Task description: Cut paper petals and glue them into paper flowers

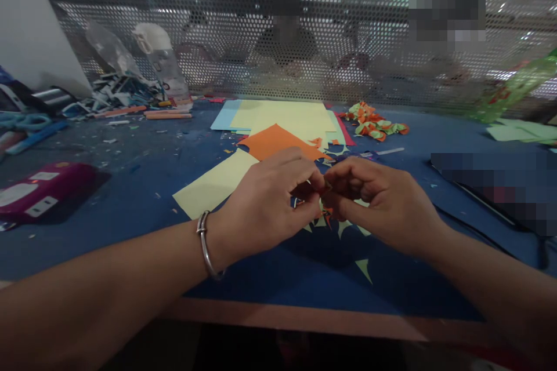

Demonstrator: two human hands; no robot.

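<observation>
My left hand (272,197), with a silver bangle at its wrist, is closed in a pinch over the middle of the blue table. Fingertip to fingertip with it, my right hand (385,200) pinches too. Between them is a small paper piece (328,186), mostly hidden by the fingers; its shape I cannot make out. Below the hands lie pale green and orange paper scraps (343,227), one of them a lone green sliver (364,269) nearer the front edge. Just beyond are an orange paper sheet (274,140) and a pale yellow strip (213,182).
Stacked coloured sheets (282,116) lie farther back, beside a pile of orange and green paper curls (374,123). A magenta device (47,188), blue scissors (26,121) and a clear bottle (163,64) are at left. On the right rests a dark device (500,191). A perforated metal screen (226,29) closes the back.
</observation>
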